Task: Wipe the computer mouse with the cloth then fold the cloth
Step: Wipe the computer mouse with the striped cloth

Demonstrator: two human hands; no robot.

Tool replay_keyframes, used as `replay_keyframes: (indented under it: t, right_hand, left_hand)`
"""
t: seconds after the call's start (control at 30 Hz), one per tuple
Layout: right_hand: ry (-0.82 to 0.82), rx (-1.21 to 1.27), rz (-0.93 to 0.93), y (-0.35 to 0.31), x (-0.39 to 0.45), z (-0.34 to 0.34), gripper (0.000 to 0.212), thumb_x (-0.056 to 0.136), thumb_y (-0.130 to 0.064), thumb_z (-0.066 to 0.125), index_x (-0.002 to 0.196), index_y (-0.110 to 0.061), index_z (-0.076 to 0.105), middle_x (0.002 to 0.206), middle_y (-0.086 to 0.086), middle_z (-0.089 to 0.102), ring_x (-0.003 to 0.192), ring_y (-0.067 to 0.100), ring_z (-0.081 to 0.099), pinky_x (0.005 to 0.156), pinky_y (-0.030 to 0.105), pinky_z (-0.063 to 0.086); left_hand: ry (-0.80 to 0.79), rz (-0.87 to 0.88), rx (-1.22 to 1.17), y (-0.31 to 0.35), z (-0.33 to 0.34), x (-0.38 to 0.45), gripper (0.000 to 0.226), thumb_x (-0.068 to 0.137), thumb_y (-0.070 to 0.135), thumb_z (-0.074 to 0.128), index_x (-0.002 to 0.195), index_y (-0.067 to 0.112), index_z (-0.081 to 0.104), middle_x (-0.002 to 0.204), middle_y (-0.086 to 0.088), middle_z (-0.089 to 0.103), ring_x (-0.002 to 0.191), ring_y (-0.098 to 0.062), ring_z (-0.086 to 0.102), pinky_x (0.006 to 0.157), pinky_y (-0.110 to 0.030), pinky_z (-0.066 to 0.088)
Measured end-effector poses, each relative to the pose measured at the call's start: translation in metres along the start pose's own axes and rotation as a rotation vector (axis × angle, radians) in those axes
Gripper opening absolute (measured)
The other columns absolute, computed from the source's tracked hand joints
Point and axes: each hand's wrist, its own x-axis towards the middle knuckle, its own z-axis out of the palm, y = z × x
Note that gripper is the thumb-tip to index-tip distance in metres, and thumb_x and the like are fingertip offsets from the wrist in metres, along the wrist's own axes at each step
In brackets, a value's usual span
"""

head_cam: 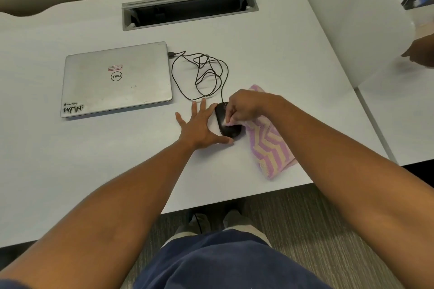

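Note:
A black computer mouse (231, 132) lies on the white desk (117, 159), right of centre. My left hand (199, 128) rests flat beside it with fingers spread, the thumb touching the mouse's near end and the forefinger its left side. My right hand (244, 107) pinches a corner of the pink and cream zigzag cloth (270, 148) and presses it on top of the mouse. Most of the cloth trails on the desk to the right, under my right forearm.
The mouse's black cable (202, 73) lies in loose loops behind it and runs to a closed silver laptop (117, 80) at the left. A grey cable slot (187, 8) sits at the back. Another person's hand (420, 53) shows at the far right. The desk's front edge is near the cloth.

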Motion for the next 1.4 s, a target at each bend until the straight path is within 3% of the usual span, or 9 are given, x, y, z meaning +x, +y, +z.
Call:
replay_keyframes:
  t: [0.2,0.33,0.5,0.67,0.83,1.0,1.1,1.2,1.4]
  right_hand:
    - [0.257,0.245,0.104,0.013,0.021,0.001,0.017,0.085,-0.023,0.071,0.100,-0.016,0.075,0.102,0.000,0.067,0.095,0.012,0.060,0.075,0.024,0.043]
    - [0.248,0.199,0.083,-0.002,0.037,0.002,0.017,0.085,-0.023,0.072,0.098,-0.013,0.077,0.103,0.004,0.070,0.093,0.014,0.063,0.075,0.025,0.048]
    - [0.193,0.145,0.071,-0.002,0.034,-0.004,0.020,0.083,-0.031,0.074,0.096,-0.017,0.077,0.094,-0.004,0.068,0.085,0.006,0.058,0.059,0.014,0.039]
    - [0.291,0.010,0.113,-0.006,0.038,0.006,0.019,0.089,-0.021,0.067,0.105,-0.013,0.074,0.111,0.005,0.068,0.103,0.020,0.062,0.083,0.028,0.049]
    - [0.197,0.162,0.061,-0.001,0.027,-0.001,0.017,0.082,-0.028,0.076,0.095,-0.018,0.078,0.097,-0.004,0.068,0.088,0.007,0.059,0.065,0.015,0.042]
    - [0.341,0.098,0.187,0.001,0.035,0.003,0.020,0.085,-0.029,0.073,0.099,-0.015,0.075,0.105,0.005,0.070,0.098,0.020,0.064,0.087,0.035,0.054]
    - [0.390,0.183,0.149,-0.008,0.040,0.009,0.017,0.083,-0.029,0.074,0.093,-0.015,0.075,0.101,0.004,0.071,0.096,0.020,0.065,0.083,0.034,0.054]
    - [0.311,0.271,0.057,-0.007,0.032,0.008,0.013,0.077,-0.025,0.079,0.087,-0.017,0.076,0.092,-0.002,0.072,0.087,0.011,0.066,0.066,0.016,0.047]
    - [0.101,0.259,-0.049,-0.001,0.009,0.006,0.014,0.068,-0.031,0.085,0.080,-0.030,0.079,0.084,-0.014,0.073,0.083,0.000,0.066,0.068,0.013,0.047]
  left_hand:
    - [-0.009,-0.003,-0.008,0.000,0.001,0.001,0.132,0.052,0.087,0.072,0.158,0.043,0.007,0.169,0.006,-0.009,0.153,-0.018,-0.020,0.111,-0.069,-0.020]
    - [-0.008,0.000,-0.011,-0.001,0.001,0.001,0.133,0.051,0.088,0.070,0.159,0.043,0.005,0.169,0.006,-0.009,0.153,-0.018,-0.020,0.111,-0.069,-0.019]
    - [-0.012,-0.001,-0.015,-0.001,0.000,0.001,0.131,0.053,0.087,0.071,0.158,0.044,0.006,0.169,0.006,-0.009,0.153,-0.018,-0.020,0.111,-0.069,-0.019]
    - [-0.017,-0.007,-0.006,0.000,-0.001,0.001,0.133,0.052,0.087,0.071,0.159,0.043,0.005,0.169,0.005,-0.009,0.153,-0.019,-0.020,0.111,-0.069,-0.019]
    - [-0.023,-0.006,-0.014,0.001,-0.001,0.000,0.131,0.052,0.086,0.072,0.158,0.046,0.005,0.169,0.006,-0.010,0.152,-0.018,-0.021,0.111,-0.069,-0.020]
    - [-0.037,-0.010,0.000,0.002,-0.004,0.000,0.133,0.052,0.086,0.073,0.158,0.045,0.004,0.169,0.004,-0.011,0.152,-0.020,-0.021,0.111,-0.070,-0.019]
    - [-0.035,-0.005,-0.009,0.002,-0.004,0.000,0.133,0.053,0.085,0.073,0.158,0.044,0.003,0.168,0.005,-0.010,0.153,-0.019,-0.021,0.110,-0.070,-0.019]
    - [-0.029,-0.006,-0.031,0.002,-0.003,-0.001,0.130,0.053,0.084,0.075,0.158,0.044,0.010,0.169,0.005,-0.009,0.152,-0.018,-0.021,0.111,-0.069,-0.020]
    - [-0.026,0.002,-0.030,0.003,-0.004,-0.001,0.129,0.051,0.085,0.074,0.156,0.050,0.008,0.169,0.006,-0.009,0.152,-0.018,-0.022,0.111,-0.069,-0.019]
